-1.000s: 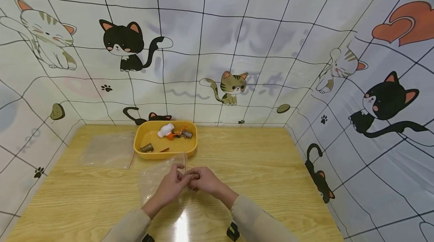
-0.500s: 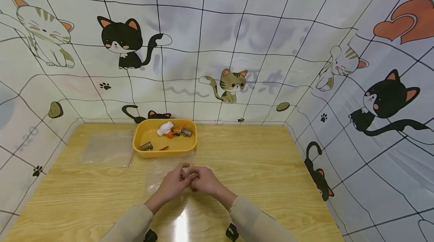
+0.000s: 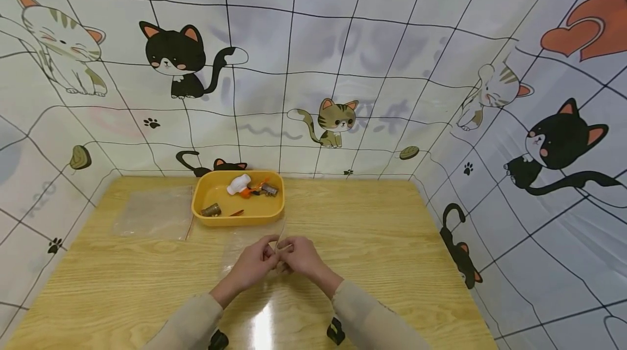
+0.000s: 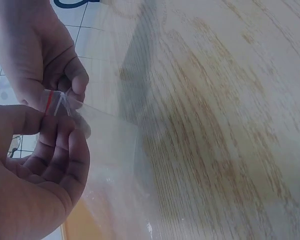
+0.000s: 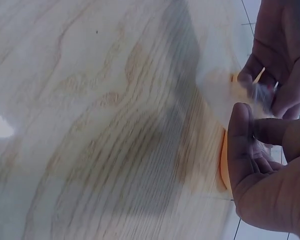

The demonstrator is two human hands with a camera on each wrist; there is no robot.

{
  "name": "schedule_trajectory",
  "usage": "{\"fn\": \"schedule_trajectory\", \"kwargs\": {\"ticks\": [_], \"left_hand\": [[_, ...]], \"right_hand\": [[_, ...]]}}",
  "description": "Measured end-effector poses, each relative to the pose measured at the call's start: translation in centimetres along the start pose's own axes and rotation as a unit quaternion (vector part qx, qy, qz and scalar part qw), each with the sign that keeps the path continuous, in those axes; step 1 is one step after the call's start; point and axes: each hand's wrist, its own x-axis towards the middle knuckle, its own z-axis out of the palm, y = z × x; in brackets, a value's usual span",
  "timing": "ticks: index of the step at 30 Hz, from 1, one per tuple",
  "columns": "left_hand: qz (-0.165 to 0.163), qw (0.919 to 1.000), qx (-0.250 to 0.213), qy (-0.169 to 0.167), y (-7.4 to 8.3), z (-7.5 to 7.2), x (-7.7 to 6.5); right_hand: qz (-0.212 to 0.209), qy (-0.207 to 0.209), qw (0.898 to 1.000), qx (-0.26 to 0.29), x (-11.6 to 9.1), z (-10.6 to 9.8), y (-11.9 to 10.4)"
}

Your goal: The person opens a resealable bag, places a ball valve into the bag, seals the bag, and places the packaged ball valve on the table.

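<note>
We list one clear bag (image 4: 112, 137) (red-striped), pinched by left hand (image 3: 252, 264) and right hand (image 3: 302, 257). Beyond it, we note one yellow tray (image 3: 238, 221) holding small items (image 3: 239, 184).

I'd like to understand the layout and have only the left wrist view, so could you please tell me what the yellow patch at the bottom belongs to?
Observer: The head view shows it is a yellow tray with rounded corners, standing at the back of the table.
Operator: Thank you; is anything inside it?
Observer: Yes, several small things, among them a white item and a brownish cylindrical item.
Operator: And besides the clear bag in the left hand, is there one more?
Observer: Yes, a second bag lies flat on the table, to the left of the tray.
</note>
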Motion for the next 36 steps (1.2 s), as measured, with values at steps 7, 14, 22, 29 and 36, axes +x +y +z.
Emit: {"fn": "schedule_trajectory", "kwargs": {"ticks": [7,14,22,29,36], "left_hand": [[0.013,0.9999,0.003,-0.001,0.0,-0.2,-0.1],[-0.006,0.9999,0.004,0.01,0.2,-0.3,-0.3],[-0.03,0.9978,0.035,0.047,0.6,-0.3,-0.5],[-0.032,0.9949,0.063,0.071,0.7,-0.1,-0.5],[-0.027,0.9888,0.108,0.099,0.5,-0.2,-0.3]], "right_hand": [[0.005,0.029,0.999,-0.017,0.8,-1.2,0.2],[0.003,0.061,0.997,-0.036,1.6,-2.5,0.6],[-0.04,0.085,0.99,-0.101,1.8,-3.1,0.4],[-0.088,0.091,0.981,-0.144,2.1,-3.4,0.2],[-0.092,0.072,0.984,-0.132,2.2,-3.0,-0.1]]}}
